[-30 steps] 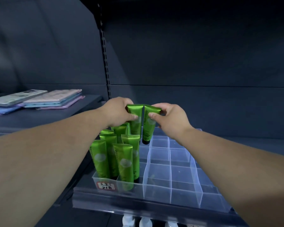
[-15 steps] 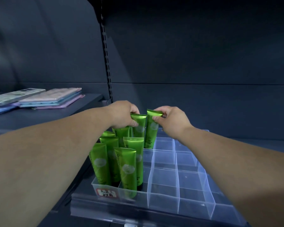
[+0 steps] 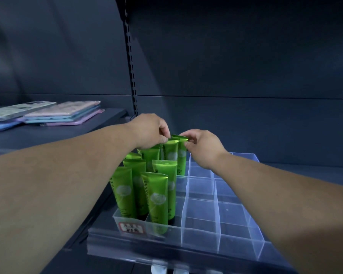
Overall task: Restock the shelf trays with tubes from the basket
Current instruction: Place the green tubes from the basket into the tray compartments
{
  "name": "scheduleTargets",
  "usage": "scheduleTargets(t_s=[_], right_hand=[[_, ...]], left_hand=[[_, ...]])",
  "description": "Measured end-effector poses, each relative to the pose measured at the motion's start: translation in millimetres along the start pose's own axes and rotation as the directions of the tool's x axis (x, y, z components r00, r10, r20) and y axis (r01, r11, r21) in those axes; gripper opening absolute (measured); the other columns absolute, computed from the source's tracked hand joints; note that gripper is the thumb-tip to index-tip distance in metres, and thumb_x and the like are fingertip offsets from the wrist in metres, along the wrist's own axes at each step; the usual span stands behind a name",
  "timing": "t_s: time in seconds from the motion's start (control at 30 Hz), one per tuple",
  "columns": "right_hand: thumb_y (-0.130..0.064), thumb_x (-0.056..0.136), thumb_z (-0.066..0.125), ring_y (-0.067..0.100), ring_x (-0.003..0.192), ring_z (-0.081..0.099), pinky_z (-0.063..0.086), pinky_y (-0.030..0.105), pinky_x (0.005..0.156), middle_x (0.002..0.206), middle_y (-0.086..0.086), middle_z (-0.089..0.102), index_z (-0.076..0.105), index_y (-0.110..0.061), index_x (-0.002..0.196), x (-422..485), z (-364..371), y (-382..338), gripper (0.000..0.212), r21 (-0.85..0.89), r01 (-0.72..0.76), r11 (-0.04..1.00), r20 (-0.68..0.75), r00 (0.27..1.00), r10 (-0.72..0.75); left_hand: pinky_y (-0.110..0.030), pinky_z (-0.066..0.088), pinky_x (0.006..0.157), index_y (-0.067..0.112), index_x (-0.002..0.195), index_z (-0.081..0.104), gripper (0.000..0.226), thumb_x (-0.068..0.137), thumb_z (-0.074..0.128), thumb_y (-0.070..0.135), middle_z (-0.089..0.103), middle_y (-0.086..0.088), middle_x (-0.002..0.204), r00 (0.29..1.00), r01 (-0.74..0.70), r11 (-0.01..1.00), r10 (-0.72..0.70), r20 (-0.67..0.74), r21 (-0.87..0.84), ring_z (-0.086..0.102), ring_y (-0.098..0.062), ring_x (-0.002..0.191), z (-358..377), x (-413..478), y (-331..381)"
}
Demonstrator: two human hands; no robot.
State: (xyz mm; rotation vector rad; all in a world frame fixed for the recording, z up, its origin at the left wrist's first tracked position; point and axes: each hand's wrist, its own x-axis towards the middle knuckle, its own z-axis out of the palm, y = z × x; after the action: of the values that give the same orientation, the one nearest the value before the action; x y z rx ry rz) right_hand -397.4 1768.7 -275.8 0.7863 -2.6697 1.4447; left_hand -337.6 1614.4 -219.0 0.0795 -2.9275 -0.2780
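1. Both hands meet over the back left of the tray in the head view. With thumb and fingers, the left hand [image 3: 149, 131] pinches the flat top edge of one tube [image 3: 171, 155]. The right hand [image 3: 203, 148] pinches the top of a second tube [image 3: 182, 162] just to its right. The fingertips of the two hands are nearly touching.
2. Both pinched tubes stand upright and side by side in the tray's rear cells. Other tubes hide their lower ends, so I cannot tell whether they reach the bottom.
3. The tray [image 3: 244, 154] is clear plastic, split into a grid of cells, and sits on a dark shelf [image 3: 295, 171]. Green tubes stand upright in its left columns, and the front tube [image 3: 157, 202] is nearest the camera.
4. A red-edged label [image 3: 130, 228] is stuck on the tray's front wall at the left corner. Its writing is too blurred to read.
5. To the left, a neighbouring shelf carries a stack of flat packs [image 3: 67, 113]. A slotted post [image 3: 131, 66] rises between the two shelf bays.
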Motion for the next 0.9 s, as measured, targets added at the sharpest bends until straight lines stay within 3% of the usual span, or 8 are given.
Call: scheduleTargets(t_s=[0.23, 0.57, 0.73, 0.8, 0.9], right_hand=[[-0.011, 0.097, 0.043, 0.013, 0.1, 0.061, 0.043, 0.015, 0.058, 0.118, -0.003, 0.064, 0.057, -0.024, 0.126, -6.2, -3.0, -3.0, 0.035, -0.031, -0.036, 0.999, 0.008, 0.999, 0.037], [-0.012, 0.097, 0.044, 0.014, 0.096, 0.061, 0.043, 0.012, 0.051, 0.114, -0.007, 0.063, 0.056, -0.024, 0.125, -38.6, -24.2, 2.4, 0.034, -0.03, -0.079, 0.996, -0.039, 0.996, 0.078], [-0.023, 0.094, 0.054, 0.009, 0.097, 0.056, 0.044, 0.013, 0.063, 0.119, -0.009, 0.062, 0.057, -0.026, 0.126, -70.9, -34.9, 0.2, 0.032, -0.114, -0.085, 0.99, -0.057, 0.995, 0.079], [-0.031, 0.094, 0.055, 0.011, 0.104, 0.057, 0.045, 0.019, 0.075, 0.127, -0.009, 0.058, 0.052, -0.028, 0.132, -89.0, -38.6, -3.7, 0.038, -0.194, -0.075, 0.978, -0.038, 0.997, 0.069], [-0.042, 0.095, 0.05, 0.019, 0.101, 0.061, 0.05, 0.029, 0.079, 0.134, -0.007, 0.053, 0.042, -0.032, 0.139, -119.2, -41.8, -9.8, 0.047, -0.335, -0.075, 0.939, 0.005, 0.997, 0.082]], left_hand=[[-0.023, 0.047, 0.084, 0.024, 0.099, 0.069, 0.014, 0.09, 0.059, 0.021, 0.062, 0.012, 0.089, 1.0, 0.019, 0.999, -0.018, -0.02, 0.039, 0.059, -0.008, 0.089, -2.8, -6.1, 4.1], [-0.025, 0.049, 0.084, 0.022, 0.102, 0.067, 0.016, 0.093, 0.054, 0.022, 0.067, 0.004, 0.104, 0.983, 0.088, 0.996, -0.09, -0.161, -0.022, 0.061, -0.014, 0.095, -6.9, -28.8, 16.7], [-0.021, 0.038, 0.089, 0.023, 0.116, 0.062, 0.026, 0.092, 0.055, 0.03, 0.063, 0.003, 0.118, 0.974, 0.041, 0.998, -0.051, -0.222, -0.05, 0.056, -0.015, 0.109, -9.4, -51.3, 37.8], [-0.023, 0.036, 0.094, 0.025, 0.129, 0.053, 0.038, 0.093, 0.053, 0.037, 0.054, 0.002, 0.133, 0.981, 0.025, 0.999, -0.031, -0.192, -0.032, 0.051, -0.017, 0.119, -4.2, -63.8, 49.7], [-0.029, 0.029, 0.11, 0.02, 0.143, 0.037, 0.053, 0.095, 0.044, 0.044, 0.037, -0.001, 0.149, 0.988, -0.033, 0.995, 0.047, -0.147, 0.096, 0.036, -0.018, 0.135, 12.8, -85.7, 72.9]])
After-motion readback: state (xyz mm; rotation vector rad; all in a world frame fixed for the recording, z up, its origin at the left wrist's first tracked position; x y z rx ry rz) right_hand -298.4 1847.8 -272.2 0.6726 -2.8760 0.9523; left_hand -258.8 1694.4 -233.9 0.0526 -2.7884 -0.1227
